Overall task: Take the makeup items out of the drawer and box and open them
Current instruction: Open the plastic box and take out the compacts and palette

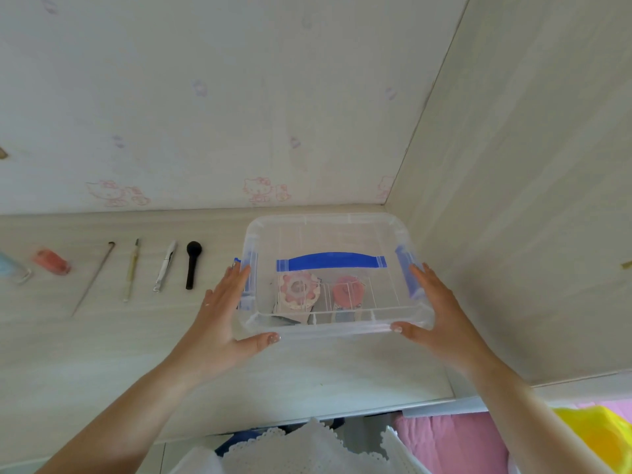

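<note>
Both hands, fingers straight, press the sides of the clear lidded box [337, 241] on the worktop [102, 336]: left hand [224, 314], right hand [436, 309].

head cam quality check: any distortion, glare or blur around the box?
Head view: wide-angle bowing at the desk edge; soft even daylight, faint shadows; lid of the clear box hazes the items inside; far-left items slightly soft; both hands, left and right, sharp.

Cartoon-cat wallpaper [261, 189], pink bedding [455, 439], yellow object [595, 436].
</note>
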Motion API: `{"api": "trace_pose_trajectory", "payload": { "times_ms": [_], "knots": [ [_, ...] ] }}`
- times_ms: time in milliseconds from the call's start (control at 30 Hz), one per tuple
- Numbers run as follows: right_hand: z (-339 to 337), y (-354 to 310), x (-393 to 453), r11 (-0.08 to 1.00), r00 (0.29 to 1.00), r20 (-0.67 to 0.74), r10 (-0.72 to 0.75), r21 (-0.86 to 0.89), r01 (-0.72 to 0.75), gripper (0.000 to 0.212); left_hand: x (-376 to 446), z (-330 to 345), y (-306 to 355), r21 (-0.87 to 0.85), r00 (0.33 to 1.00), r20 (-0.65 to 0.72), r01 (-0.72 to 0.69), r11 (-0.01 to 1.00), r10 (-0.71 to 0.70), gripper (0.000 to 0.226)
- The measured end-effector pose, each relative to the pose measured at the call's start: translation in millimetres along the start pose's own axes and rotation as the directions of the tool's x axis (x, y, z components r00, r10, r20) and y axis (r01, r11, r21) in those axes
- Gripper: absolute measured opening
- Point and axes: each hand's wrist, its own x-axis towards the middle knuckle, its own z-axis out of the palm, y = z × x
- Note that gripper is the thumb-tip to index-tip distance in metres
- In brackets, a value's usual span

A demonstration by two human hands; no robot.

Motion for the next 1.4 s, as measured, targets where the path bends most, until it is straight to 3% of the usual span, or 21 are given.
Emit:
{"api": "trace_pose_trajectory", "payload": {
  "times_ms": [100,200,300,333,433,500,667,833,1067,1400],
  "knots": [
    [-8.7,-16.0,7.8,0.992,0.997,-0.081,0.009,0.126,0.001,0.093,10.1,-15.2,14.4,-0.028,1.000,-0.028,0.006,1.000,-0.007,0.095],
    [-20.3,-36.0,30.9,0.978,0.991,-0.126,0.053,0.207,-0.026,0.087,31.5,-29.9,27.0,-0.178,0.996,-0.071,0.031,0.984,-0.044,0.094],
    [-27.5,-51.4,57.3,0.949,0.986,-0.147,0.078,0.314,-0.029,0.090,55.9,-40.3,34.0,-0.269,0.980,-0.118,0.124,0.955,-0.161,0.128],
    [-30.5,-56.7,71.4,0.937,0.985,-0.150,0.080,0.348,-0.023,0.095,68.3,-45.0,36.2,-0.293,0.974,-0.143,0.130,0.947,-0.178,0.127],
    [-31.4,-63.7,94.1,0.909,0.986,-0.133,0.098,0.415,-0.035,0.097,89.5,-48.1,40.4,-0.360,0.955,-0.194,0.145,0.922,-0.226,0.079],
    [-28.8,-66.1,110.9,0.904,0.987,-0.134,0.090,0.426,-0.025,0.093,106.2,-54.4,36.4,-0.361,0.950,-0.216,0.137,0.922,-0.226,0.068],
    [-21.0,-61.9,159.3,0.931,0.968,-0.188,0.165,0.355,-0.089,0.083,147.0,-63.5,16.4,-0.419,0.937,-0.254,0.116,0.901,-0.239,0.080],
    [-11.6,-59.1,204.0,0.926,0.957,-0.133,0.258,0.315,-0.206,0.084,180.8,-59.4,-2.1,-0.512,0.917,-0.218,0.183,0.839,-0.333,0.099],
    [-4.5,-46.7,238.0,0.916,0.933,-0.047,0.357,0.213,-0.340,0.082,205.4,-42.0,-23.2,-0.518,0.876,-0.124,0.342,0.784,-0.465,0.070],
    [5.6,-27.0,258.3,0.876,0.866,0.138,0.481,-0.045,-0.480,0.087,217.7,-30.0,-46.6,-0.480,0.816,-0.042,0.489,0.728,-0.576,0.071]
  ]
}}
